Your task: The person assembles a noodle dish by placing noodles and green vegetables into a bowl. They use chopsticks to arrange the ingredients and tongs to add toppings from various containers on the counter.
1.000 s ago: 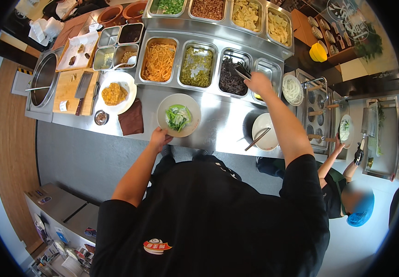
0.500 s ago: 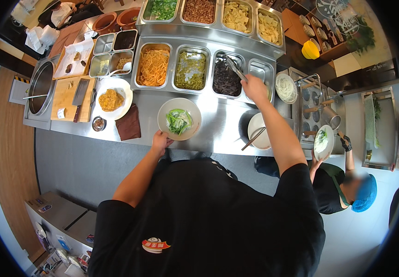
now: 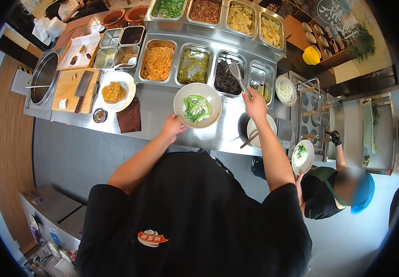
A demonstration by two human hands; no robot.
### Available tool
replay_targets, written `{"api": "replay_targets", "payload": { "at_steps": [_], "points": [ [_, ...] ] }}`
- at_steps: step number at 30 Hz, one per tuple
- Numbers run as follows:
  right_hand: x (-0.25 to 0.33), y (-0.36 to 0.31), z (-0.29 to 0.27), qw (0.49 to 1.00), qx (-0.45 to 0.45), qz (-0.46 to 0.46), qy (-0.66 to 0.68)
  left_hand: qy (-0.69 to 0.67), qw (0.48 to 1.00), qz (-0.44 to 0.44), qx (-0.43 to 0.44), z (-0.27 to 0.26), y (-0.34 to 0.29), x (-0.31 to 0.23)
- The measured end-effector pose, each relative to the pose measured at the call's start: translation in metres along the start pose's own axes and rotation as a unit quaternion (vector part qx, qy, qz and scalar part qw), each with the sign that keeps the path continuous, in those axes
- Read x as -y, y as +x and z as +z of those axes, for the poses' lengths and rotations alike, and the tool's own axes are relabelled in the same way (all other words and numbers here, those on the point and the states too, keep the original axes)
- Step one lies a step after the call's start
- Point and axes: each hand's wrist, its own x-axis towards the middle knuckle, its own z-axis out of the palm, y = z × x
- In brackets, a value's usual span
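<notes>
My left hand grips the near left rim of a pale bowl, lifted over the front of the steel counter. Green leafy vegetables lie in it over something pale, perhaps noodles. In my right hand are metal tongs, their slotted head above the right part of a pan of dark shredded food. Whether the tongs pinch any food is too small to tell. Just left stand pans of chopped green pickle and orange strips.
A second bowl with chopsticks stands beside my right forearm. At right, a co-worker holds a bowl of noodles and greens near the noodle cooker. Leftward are a plate of yellow food, a brown cloth and a cleaver on a board.
My left hand has moved the bowl to the right and up toward the pans. The tongs have shifted to the dark pan's right side. The co-worker's bowl has come closer to the counter.
</notes>
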Motion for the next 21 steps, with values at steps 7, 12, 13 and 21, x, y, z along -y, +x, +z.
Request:
{"api": "replay_targets", "payload": {
  "at_steps": [7,12,13,21],
  "points": [
    [0.056,-0.070,-0.009,0.994,0.009,-0.025,0.101,-0.001,1.000,0.004,0.001,0.013,0.007,-0.010],
    [0.042,-0.108,0.039,0.992,0.052,-0.069,-0.094,-0.015,1.000,-0.004,0.006,0.011,-0.003,-0.013],
    [0.041,-0.117,0.045,0.994,0.031,-0.066,-0.086,-0.013,1.000,-0.007,0.003,0.007,-0.008,-0.013],
    [0.035,-0.129,0.070,0.991,0.083,-0.055,-0.087,-0.068,0.998,-0.009,0.005,-0.017,-0.010,0.005]
  ]
}}
